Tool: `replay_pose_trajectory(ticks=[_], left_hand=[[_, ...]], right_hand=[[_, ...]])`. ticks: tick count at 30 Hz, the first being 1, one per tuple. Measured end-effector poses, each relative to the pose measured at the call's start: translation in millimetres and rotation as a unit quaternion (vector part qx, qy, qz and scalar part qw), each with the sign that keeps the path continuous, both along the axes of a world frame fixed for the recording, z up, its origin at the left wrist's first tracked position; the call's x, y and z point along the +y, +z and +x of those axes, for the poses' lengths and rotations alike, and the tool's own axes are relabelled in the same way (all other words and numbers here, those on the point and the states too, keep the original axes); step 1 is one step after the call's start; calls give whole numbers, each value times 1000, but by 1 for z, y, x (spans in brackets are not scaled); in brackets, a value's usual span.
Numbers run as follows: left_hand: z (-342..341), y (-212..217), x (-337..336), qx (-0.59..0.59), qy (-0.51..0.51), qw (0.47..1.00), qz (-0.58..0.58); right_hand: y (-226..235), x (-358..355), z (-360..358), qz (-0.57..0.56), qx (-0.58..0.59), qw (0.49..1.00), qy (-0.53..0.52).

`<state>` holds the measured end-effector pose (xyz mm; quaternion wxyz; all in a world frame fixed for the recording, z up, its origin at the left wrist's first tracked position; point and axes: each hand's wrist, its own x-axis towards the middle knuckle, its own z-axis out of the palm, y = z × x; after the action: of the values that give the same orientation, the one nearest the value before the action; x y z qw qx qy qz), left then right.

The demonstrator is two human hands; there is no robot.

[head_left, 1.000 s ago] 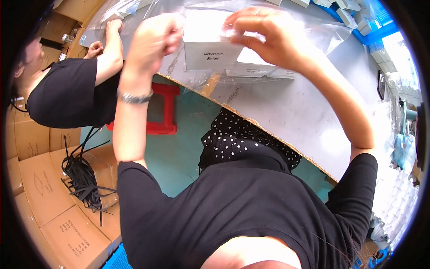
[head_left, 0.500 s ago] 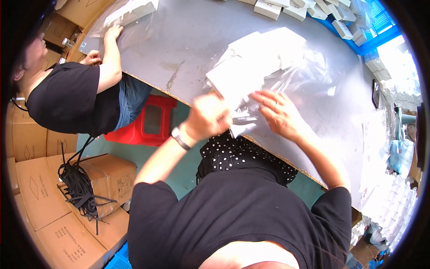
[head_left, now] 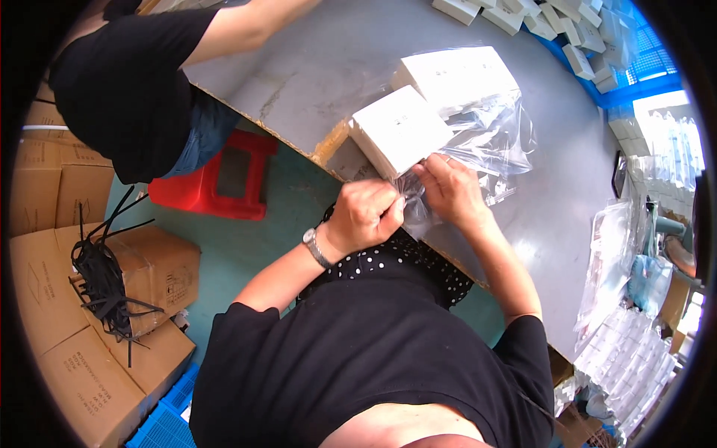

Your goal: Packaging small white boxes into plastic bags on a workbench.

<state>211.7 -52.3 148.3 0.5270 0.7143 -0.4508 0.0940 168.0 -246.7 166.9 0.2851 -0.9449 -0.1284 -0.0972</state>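
A clear plastic bag (head_left: 499, 142) with white boxes in it lies at the near edge of the grey table. One white box (head_left: 399, 128) sits close to me, tilted against others; a row of white boxes (head_left: 457, 73) shows behind it. My left hand (head_left: 364, 214) is closed at the near end of the bag, its fist gripping gathered film. Beside it, my right hand (head_left: 451, 188) pinches the same bunched film below the near box's corner. Between the two hands the film is crumpled, and the fingertips are partly hidden.
A co-worker's arm (head_left: 250, 30) reaches over the table (head_left: 567, 224) at the far left, above a red stool (head_left: 213, 179). White boxes fill a blue crate (head_left: 642, 86) at the far right. Stacked cartons (head_left: 89, 381) and black straps (head_left: 108, 287) stand at left. Plastic bags (head_left: 627, 358) lie at right.
The view has shifted. My hands have come closer together at the bag's near end, and my right fingers have curled in. The boxes lie flatter and apart. The co-worker's arm now stretches farther over the table.
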Motion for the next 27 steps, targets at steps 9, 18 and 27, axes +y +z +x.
replay_pose_trajectory(ticks=[9, 18, 27], left_hand=[[1, -3, 2, 28, 76, 997, 12], [-3, 0, 5, 40, 99, 994, 1], [-13, -15, 23, 78, 63, 995, 15]], right_hand=[[-15, 19, 24, 30, -37, 996, -71], [-17, 24, 45, 10, 73, 995, -65], [-15, 24, 49, -38, 21, 999, -25]])
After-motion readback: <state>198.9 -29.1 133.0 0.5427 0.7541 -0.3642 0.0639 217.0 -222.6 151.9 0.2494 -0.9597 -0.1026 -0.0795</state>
